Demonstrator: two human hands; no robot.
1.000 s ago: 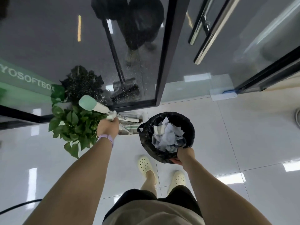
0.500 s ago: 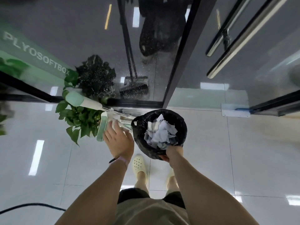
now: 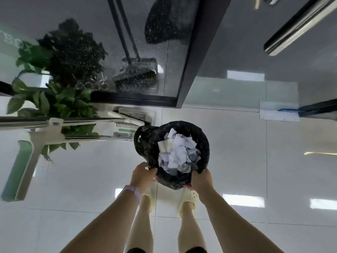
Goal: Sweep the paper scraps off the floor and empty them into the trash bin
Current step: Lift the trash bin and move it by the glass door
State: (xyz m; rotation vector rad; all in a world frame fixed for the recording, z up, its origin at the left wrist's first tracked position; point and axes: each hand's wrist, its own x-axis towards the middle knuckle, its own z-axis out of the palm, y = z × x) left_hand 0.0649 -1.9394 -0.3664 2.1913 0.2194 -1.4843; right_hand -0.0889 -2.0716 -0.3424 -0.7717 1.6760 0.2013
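At the far left, the broom and dustpan set [image 3: 42, 132] leaned by itself against the potted plant [image 3: 54, 103], its handles clipped together and no hand on it. A second earlier the left hand had gripped those handles; half a second earlier it was letting go. Next to the right, the left hand [image 3: 143, 173] had crossed to the trash bin [image 3: 155, 143] and curled round its near left rim, a lilac band on the wrist. The bin, lined with a black bag, stood in the middle of the white tiled floor [image 3: 255, 161], just ahead of the person's pale clogs. The paper scraps [image 3: 176, 154] lay heaped inside it, up to the rim. On the right, the right hand [image 3: 200, 180] kept its hold on the near right rim, as before. No scraps showed on the visible tiles, so the sweeping and emptying looked finished; with the tools parked and both hands on the bin, the person seemed ready to lift or shift it.
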